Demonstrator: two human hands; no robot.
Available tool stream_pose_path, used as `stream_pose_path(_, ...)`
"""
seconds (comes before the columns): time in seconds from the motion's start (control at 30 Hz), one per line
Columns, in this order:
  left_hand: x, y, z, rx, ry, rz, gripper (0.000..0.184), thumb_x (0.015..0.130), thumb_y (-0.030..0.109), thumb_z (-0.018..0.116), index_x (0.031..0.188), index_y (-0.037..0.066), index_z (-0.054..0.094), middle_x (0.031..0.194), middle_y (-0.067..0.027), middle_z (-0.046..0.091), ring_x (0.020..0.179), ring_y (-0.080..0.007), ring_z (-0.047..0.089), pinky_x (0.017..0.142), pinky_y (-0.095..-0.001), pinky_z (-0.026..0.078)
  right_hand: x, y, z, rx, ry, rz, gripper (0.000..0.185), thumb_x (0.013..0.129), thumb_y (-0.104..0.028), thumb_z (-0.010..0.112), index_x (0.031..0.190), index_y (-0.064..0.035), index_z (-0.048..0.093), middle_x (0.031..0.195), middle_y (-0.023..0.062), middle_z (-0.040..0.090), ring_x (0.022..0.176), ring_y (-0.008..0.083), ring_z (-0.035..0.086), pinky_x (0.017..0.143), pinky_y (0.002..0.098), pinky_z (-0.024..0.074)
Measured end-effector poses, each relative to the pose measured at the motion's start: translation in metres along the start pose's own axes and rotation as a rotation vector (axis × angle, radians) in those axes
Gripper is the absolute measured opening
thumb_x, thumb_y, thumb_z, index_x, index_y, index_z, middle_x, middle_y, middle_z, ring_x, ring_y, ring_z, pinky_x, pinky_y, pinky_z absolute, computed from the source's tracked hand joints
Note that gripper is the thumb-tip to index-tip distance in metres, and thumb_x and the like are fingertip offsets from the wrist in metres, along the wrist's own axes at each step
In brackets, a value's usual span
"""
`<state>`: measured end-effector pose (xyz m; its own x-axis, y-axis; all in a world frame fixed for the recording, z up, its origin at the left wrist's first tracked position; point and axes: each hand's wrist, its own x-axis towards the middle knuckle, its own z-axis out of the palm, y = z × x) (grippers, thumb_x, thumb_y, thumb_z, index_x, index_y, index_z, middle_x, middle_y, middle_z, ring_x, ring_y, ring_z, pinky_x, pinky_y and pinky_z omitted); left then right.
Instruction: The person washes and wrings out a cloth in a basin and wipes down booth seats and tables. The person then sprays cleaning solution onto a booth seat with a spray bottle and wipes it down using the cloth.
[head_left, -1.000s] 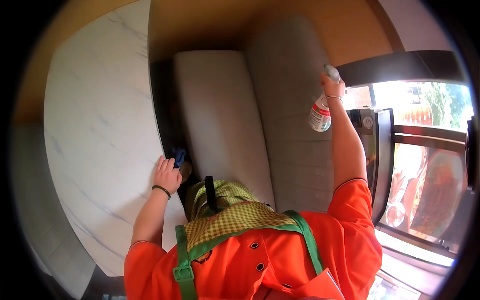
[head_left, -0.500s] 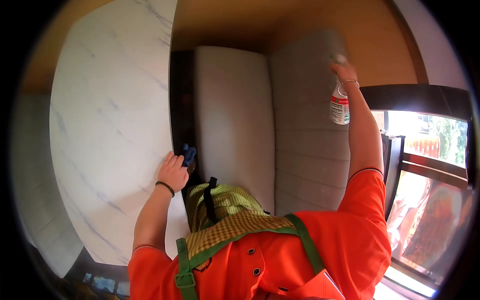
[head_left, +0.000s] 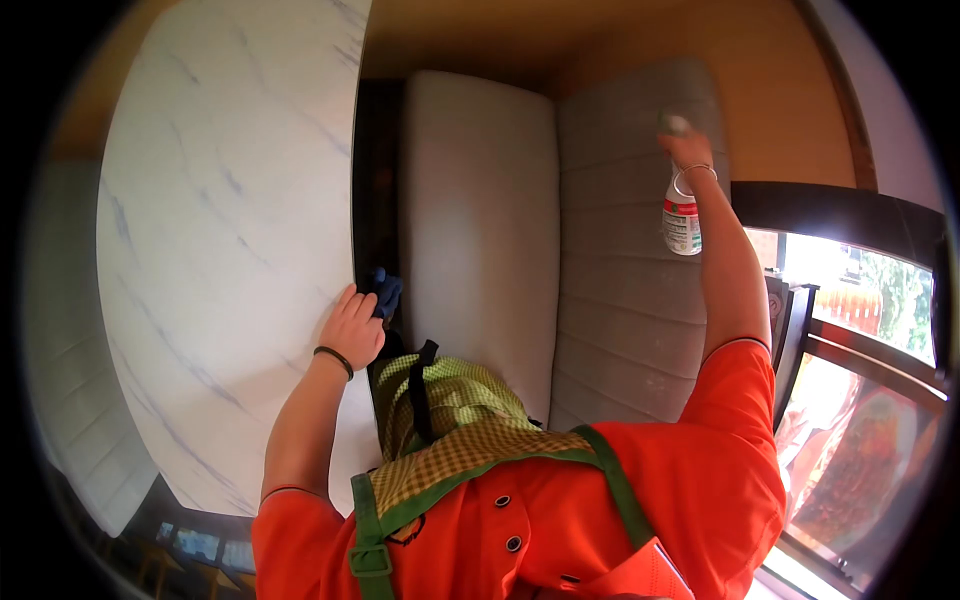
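Gripping the spray bottle (head_left: 682,222) near its top, your right hand (head_left: 688,150) is closed around it in the head view, in front of the grey seat back (head_left: 630,290). Your left hand (head_left: 352,325) rests at the marbled table's (head_left: 230,230) edge, touching the blue cloth (head_left: 385,292); you cannot tell whether its fingers grip it.

A bright window (head_left: 838,262) at right — greenery (head_left: 903,298), perhaps, beyond it.

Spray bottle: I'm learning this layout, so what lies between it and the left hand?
From left hand to spray bottle, the head view shows the blue cloth, then the grey seat, then the backrest.
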<state>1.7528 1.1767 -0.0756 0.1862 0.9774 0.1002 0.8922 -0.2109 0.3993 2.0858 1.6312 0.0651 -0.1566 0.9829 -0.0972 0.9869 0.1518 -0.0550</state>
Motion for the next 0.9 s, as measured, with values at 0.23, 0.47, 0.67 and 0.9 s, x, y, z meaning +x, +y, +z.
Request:
stream_pose_path(0.23, 0.0, -0.001, 0.002, -0.019, -0.031, -0.024, 0.012, 0.065, 0.013, 0.059, 0.067, 0.002, 0.061, 0.098, -0.0147, 0.052, 0.092, -0.0274, 0.048, 0.101, -0.042, 0.027, -0.049, 0.005, -0.005, -0.006, -0.07, 0.02, 0.032, 0.067, -0.035, 0.059, 0.079, -0.0053, 0.064, 0.072, 0.0135, 0.062, 0.073, 0.0261, 0.061, 0.07, 0.034, 0.0456)
stream_pose_path(0.47, -0.002, -0.002, 0.005, -0.025, -0.033, -0.041, 0.012, 0.066, 0.013, 0.058, 0.068, 0.001, 0.061, 0.101, -0.0156, 0.053, 0.097, -0.0278, 0.048, 0.102, -0.0418, 0.026, -0.106, 0.031, 0.013, 0.045, -0.276, 0.069, 0.032, 0.065, -0.037, 0.063, 0.07, -0.0053, 0.064, 0.067, 0.0146, 0.061, 0.07, 0.0263, 0.061, 0.066, 0.0343, 0.0464)
stream_pose_path(0.67, -0.002, -0.002, 0.007, -0.002, -0.029, -0.044, 0.012, 0.068, 0.012, 0.057, 0.069, 0.001, 0.061, 0.102, -0.0159, 0.053, 0.097, -0.0277, 0.048, 0.102, -0.0412, 0.027, -0.143, 0.063, 0.043, 0.28, -0.183, 0.166, 0.036, 0.064, -0.031, 0.067, 0.088, -0.0045, 0.064, 0.076, 0.0133, 0.063, 0.072, 0.026, 0.061, 0.068, 0.0348, 0.0466)
stream_pose_path(0.9, -0.004, -0.004, 0.009, 0.035, -0.02, -0.032, 0.012, 0.069, 0.012, 0.057, 0.07, 0.001, 0.061, 0.102, -0.0152, 0.054, 0.097, -0.0273, 0.049, 0.102, -0.0411, 0.028, -0.179, 0.061, 0.059, 0.167, -0.176, 0.206, 0.035, 0.062, -0.029, 0.067, 0.088, -0.0048, 0.064, 0.076, 0.0122, 0.064, 0.071, 0.0245, 0.061, 0.069, 0.0347, 0.047)
